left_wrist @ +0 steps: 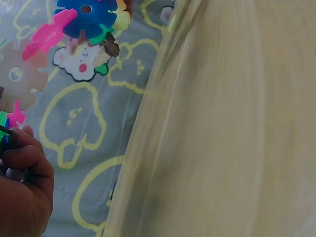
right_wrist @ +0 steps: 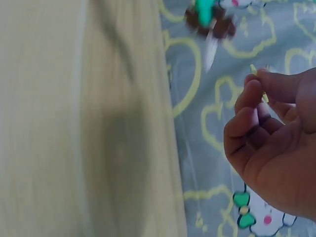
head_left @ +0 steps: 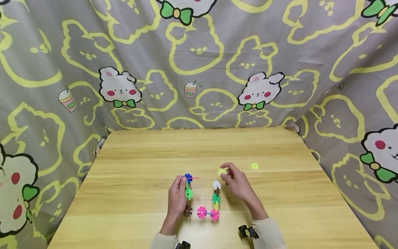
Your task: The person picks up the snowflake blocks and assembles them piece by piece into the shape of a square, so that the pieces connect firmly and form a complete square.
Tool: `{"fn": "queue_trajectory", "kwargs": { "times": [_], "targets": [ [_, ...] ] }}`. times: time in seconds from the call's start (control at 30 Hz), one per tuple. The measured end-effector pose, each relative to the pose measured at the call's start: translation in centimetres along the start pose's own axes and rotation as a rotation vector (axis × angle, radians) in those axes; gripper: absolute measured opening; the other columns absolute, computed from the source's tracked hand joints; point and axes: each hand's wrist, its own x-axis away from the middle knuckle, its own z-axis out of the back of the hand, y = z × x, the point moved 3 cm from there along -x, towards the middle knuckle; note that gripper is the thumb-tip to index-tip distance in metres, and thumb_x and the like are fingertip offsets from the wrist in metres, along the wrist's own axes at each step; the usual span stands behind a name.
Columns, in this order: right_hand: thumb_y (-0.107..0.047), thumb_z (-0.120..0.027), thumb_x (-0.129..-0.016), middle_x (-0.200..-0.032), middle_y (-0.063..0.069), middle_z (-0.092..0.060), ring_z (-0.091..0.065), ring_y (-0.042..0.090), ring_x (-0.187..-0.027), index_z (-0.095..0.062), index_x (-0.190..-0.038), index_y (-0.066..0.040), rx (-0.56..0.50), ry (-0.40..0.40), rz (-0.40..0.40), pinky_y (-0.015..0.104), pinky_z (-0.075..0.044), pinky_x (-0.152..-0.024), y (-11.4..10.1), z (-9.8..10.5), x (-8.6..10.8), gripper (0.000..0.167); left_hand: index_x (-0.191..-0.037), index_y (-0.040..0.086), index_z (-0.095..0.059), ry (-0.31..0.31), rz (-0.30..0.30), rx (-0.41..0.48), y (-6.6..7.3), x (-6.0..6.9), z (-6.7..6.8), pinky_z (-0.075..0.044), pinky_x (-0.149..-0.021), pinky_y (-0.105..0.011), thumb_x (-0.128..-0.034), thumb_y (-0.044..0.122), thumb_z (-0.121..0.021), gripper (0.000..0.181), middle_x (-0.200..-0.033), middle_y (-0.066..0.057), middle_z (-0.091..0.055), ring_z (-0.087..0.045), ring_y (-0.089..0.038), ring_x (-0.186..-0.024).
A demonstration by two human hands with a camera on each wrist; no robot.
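A chain of notched plastic snowflake discs, bent into a U, hangs over the table in the head view. My left hand (head_left: 178, 196) grips its left end near a blue disc (head_left: 188, 177), from which a pink disc (head_left: 195, 178) juts edge-on. Below come a light green disc (head_left: 189, 195) and a brown disc (head_left: 187, 211); pink discs (head_left: 201, 212) line the bottom. The right side rises through a dark green disc (head_left: 216, 198) to a white disc (head_left: 216, 185). Just above that end, my right hand (head_left: 238, 183) pinches a separate yellow disc (head_left: 221, 171) between thumb and fingertips.
One loose yellow disc (head_left: 255, 166) lies on the wooden table (head_left: 149, 148), beyond the right hand. A grey curtain (head_left: 217, 38) with cartoon prints surrounds the table at the back and sides.
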Motion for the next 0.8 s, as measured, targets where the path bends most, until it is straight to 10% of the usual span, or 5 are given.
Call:
{"fn": "queue_trajectory", "kwargs": {
  "times": [0.8],
  "targets": [
    [-0.020, -0.064, -0.094, -0.082, 0.004, -0.055, -0.046, 0.009, -0.060, -0.057, -0.122, -0.011, -0.238, -0.050, -0.037, 0.020, -0.040, -0.052, -3.9, -3.8, 0.1, 0.030, -0.092, 0.007, -0.059, -0.029, -0.031, -0.040, 0.7, -0.9, -0.6, -0.040, -0.044, -0.021, -0.1043, 0.031, -0.042, 0.032, -0.073, -0.005, -0.058, -0.046, -0.006, -0.050]
  ]
}}
